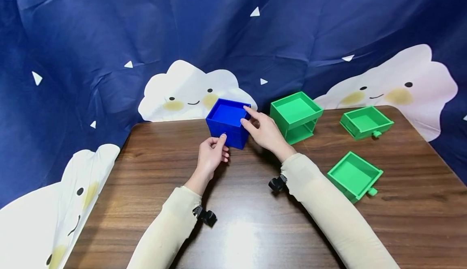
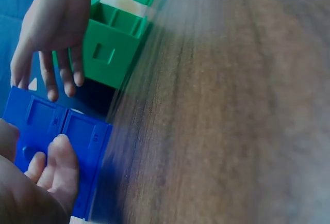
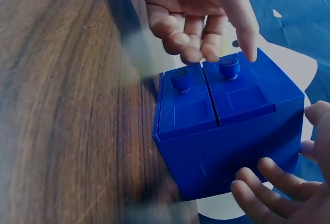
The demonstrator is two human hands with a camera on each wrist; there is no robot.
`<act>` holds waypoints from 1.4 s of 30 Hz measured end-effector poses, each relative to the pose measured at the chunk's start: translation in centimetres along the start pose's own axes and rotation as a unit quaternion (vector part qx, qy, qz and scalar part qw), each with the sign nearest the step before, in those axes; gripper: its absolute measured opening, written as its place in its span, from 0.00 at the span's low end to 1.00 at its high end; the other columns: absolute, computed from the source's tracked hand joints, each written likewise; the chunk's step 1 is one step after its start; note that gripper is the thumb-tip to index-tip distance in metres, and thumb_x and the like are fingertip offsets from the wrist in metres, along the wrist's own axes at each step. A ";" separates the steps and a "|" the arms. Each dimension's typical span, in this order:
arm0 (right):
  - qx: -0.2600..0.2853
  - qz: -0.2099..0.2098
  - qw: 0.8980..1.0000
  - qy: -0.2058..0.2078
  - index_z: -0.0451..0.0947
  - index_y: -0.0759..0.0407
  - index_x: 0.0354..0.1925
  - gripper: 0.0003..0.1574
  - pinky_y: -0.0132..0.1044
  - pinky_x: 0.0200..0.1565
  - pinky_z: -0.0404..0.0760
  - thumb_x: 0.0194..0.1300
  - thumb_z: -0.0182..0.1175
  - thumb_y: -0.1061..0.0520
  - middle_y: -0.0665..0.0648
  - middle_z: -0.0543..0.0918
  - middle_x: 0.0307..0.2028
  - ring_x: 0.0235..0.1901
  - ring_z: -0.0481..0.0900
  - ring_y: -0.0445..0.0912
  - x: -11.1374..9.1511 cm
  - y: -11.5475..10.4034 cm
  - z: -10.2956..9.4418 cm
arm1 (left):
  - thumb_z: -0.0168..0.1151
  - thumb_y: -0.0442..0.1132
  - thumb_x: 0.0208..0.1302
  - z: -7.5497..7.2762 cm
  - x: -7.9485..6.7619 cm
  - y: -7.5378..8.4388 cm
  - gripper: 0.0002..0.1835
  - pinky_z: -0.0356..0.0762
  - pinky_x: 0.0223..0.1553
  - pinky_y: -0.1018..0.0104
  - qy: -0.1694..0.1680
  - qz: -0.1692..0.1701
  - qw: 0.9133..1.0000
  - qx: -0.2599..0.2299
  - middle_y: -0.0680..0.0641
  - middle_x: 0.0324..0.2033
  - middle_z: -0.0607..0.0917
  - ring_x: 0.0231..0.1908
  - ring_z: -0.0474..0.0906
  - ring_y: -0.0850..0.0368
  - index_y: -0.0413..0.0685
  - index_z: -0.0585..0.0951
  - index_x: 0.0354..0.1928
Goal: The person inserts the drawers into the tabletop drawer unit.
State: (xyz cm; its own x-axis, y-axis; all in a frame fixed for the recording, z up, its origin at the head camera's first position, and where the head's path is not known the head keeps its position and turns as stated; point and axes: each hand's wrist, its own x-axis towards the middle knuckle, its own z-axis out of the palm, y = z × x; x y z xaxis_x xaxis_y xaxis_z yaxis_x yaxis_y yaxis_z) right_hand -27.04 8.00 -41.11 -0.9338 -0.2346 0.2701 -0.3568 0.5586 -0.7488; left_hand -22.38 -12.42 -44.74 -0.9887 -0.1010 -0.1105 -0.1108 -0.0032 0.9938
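A blue two-drawer box (image 1: pixel 228 115) with a shallow tray top stands near the table's back edge. Both drawers are pushed in; their round knobs, upper (image 3: pixel 229 67) and lower (image 3: pixel 180 80), show in the right wrist view. My left hand (image 1: pixel 211 154) is at the front face, thumb extended near the upper part and the other fingers loosely bent by the knobs, pinching neither. My right hand (image 1: pixel 268 133) is at the right side, its thumb and index finger by the top rim, the other fingers spread along the side wall; firm contact cannot be told.
Right of the blue box stands a green box frame (image 1: pixel 297 108) with an open front. Two green drawers lie farther right, one at the back (image 1: pixel 366 121) and one nearer (image 1: pixel 354 175). A blue cloth with clouds (image 1: pixel 233 29) hangs behind the wooden table (image 1: pixel 153 163).
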 end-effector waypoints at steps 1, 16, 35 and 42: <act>0.001 -0.004 1.000 0.002 0.71 0.54 0.79 0.34 0.56 0.60 0.81 0.81 0.60 0.47 0.64 0.88 0.50 0.51 0.85 0.57 -0.1 0.0 -0.1 | 0.62 0.44 0.81 0.0 -0.2 0.1 0.19 0.82 0.22 0.70 0.002 0.009 1.000 0.004 0.48 0.24 0.85 0.19 0.80 0.62 0.28 0.80 0.48; 0.025 -0.023 0.998 0.058 0.86 0.62 0.63 0.21 0.51 0.51 0.86 0.79 0.61 0.54 0.62 0.91 0.53 0.47 0.88 0.54 -3.6 -0.4 -3.2 | 0.61 0.33 0.76 1.5 -2.2 -0.2 0.13 0.89 0.33 0.56 -0.103 0.138 0.975 0.137 0.28 0.35 0.89 0.34 0.88 0.32 0.26 0.85 0.49; -0.004 -0.004 0.998 0.064 0.88 0.59 0.60 0.21 0.55 0.58 0.83 0.81 0.61 0.49 0.60 0.91 0.57 0.59 0.87 0.56 -6.7 -0.2 -6.0 | 0.62 0.36 0.75 5.1 -2.8 0.1 0.13 0.81 0.38 0.75 -0.151 0.167 0.959 0.171 0.37 0.37 0.90 0.31 0.81 0.67 0.31 0.86 0.50; -0.007 0.005 0.998 0.069 0.88 0.59 0.60 0.20 0.53 0.53 0.83 0.81 0.61 0.50 0.60 0.91 0.56 0.58 0.87 0.55 -7.7 -0.1 -7.0 | 0.63 0.38 0.75 6.6 -2.6 0.4 0.13 0.81 0.41 0.73 -0.156 0.183 0.952 0.189 0.41 0.39 0.91 0.34 0.82 0.66 0.34 0.87 0.50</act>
State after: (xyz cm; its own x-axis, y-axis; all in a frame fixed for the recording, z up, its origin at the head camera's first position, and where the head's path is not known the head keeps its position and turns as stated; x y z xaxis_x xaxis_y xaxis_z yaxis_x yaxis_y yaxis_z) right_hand -19.95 15.38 -38.87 -0.9314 -0.1182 0.3442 -0.3473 0.5713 -0.7437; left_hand -20.51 -5.56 -44.11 -0.9432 0.2750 0.1866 0.2769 0.3399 0.8987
